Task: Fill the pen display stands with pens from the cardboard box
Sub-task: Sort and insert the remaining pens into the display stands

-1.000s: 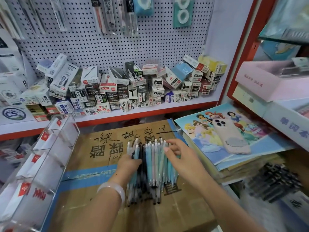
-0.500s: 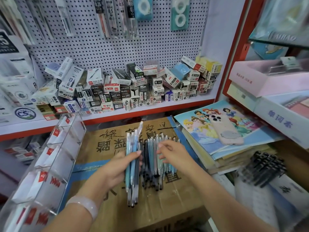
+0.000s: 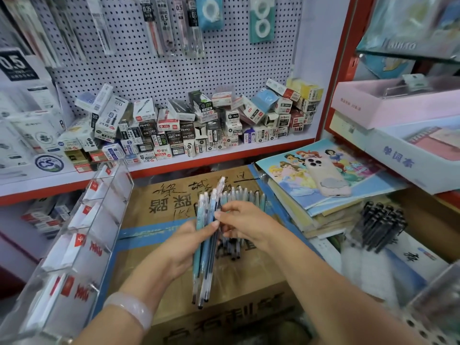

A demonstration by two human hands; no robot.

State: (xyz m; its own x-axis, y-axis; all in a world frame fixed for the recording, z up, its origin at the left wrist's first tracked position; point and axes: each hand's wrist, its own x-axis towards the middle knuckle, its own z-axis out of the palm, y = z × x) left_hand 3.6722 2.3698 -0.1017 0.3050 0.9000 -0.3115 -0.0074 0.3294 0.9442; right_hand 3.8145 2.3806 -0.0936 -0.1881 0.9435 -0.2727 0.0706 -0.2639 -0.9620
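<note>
I see the left hand [image 3: 185,247] holding a small bunch of pens [image 3: 205,245], fingers curled round them near the middle of the cardboard box [image 3: 159,212] top. Half a second ago this bunch stood nearly straight up and down; now it leans, its caps tipped toward the back right and its tips pointing down at the box's front edge. The hand has also drifted a bit to the right.

The right hand [image 3: 245,224] was resting on the pile of loose pens [image 3: 245,195] before. Now it has come across to the held bunch, and its fingertips pinch the pens just above the left thumb (I cannot tell how many it has hold of). The pile lies behind it, toward the back right of the box top, partly hidden by that hand.

The clear display stand [image 3: 82,235] leans along the box's left edge, and I see no pens in its pockets. A phone [image 3: 326,176] lies on a picture book [image 3: 281,170] past the right edge. A pale bangle [image 3: 132,311] sits on the left wrist.
</note>
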